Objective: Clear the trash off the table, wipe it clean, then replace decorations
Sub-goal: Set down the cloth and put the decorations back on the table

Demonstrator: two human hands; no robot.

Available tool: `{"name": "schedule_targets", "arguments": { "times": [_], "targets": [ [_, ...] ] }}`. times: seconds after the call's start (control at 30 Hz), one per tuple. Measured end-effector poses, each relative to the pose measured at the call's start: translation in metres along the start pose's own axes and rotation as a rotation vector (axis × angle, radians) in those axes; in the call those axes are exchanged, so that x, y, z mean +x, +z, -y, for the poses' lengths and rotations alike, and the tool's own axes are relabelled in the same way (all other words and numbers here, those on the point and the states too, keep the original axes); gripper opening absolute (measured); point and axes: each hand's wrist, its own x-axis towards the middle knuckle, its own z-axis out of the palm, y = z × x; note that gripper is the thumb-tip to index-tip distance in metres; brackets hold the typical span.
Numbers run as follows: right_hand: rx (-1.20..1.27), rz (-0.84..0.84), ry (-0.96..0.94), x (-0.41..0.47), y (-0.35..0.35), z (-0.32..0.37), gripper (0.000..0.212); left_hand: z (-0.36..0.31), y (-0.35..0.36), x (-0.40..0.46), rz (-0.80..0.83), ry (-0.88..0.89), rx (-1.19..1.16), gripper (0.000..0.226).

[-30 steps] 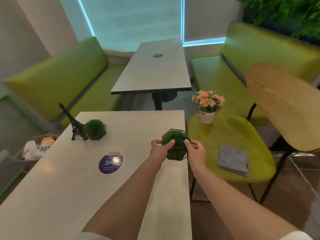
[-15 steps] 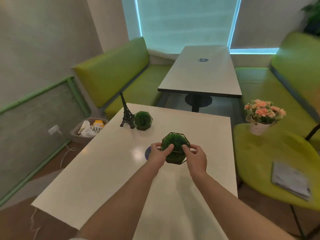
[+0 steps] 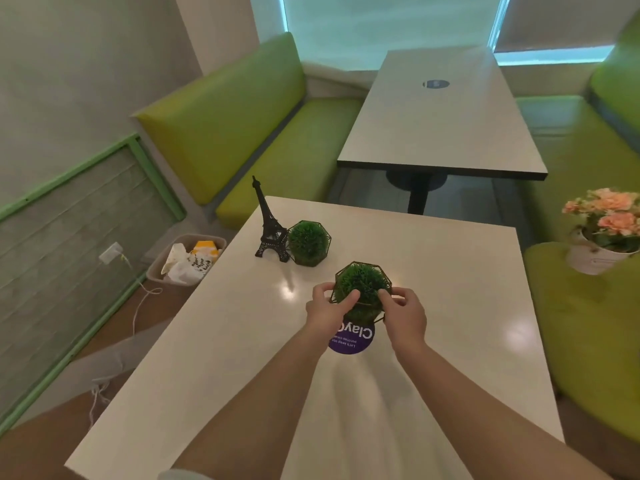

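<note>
White table (image 3: 450,289): rectangular top carrying 3 ornaments and 1 round purple sticker (image 3: 351,339).
Bin (image 3: 154,268): on the floor left of the table, holding crumpled paper trash.
Flower pot (image 3: 601,237): peach blooms, on the green seat at right.
Eiffel Tower model (image 3: 270,225): upright, just beside a caged grass ball (image 3: 308,242).
Second grass ball (image 3: 362,289): over the sticker, grasped by left hand (image 3: 329,311) and right hand (image 3: 405,315), 1 each side.

table (image 3: 214,341): nearest, second table (image 3: 440,126) behind it
tower model (image 3: 269,225): far left on table, touching caged plant ball (image 3: 308,242) to its right
held plant ball (image 3: 362,289): above sticker (image 3: 351,337)
bin (image 3: 187,259): floor, left of table
flower pot (image 3: 604,233): on seat, right
</note>
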Motion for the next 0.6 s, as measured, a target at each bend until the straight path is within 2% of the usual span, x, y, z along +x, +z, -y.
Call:
{"name": "schedule_targets", "arguments": {
  "times": [0.3,0.47,0.6],
  "targets": [
    [-0.12,-0.091,0.015,0.039,0.025,0.006,0.03,-0.007,0.007,0.05,-0.026,0.062,0.053,0.052],
    [-0.169,-0.154,0.003,0.051,0.039,0.011,0.029,-0.012,0.001,0.076,0.054,0.118,0.11,0.059],
    [-0.202,-0.214,0.015,0.065,0.053,0.015,0.029,-0.02,-0.017,0.097,0.116,0.233,0.314,0.06]
  ]
}}
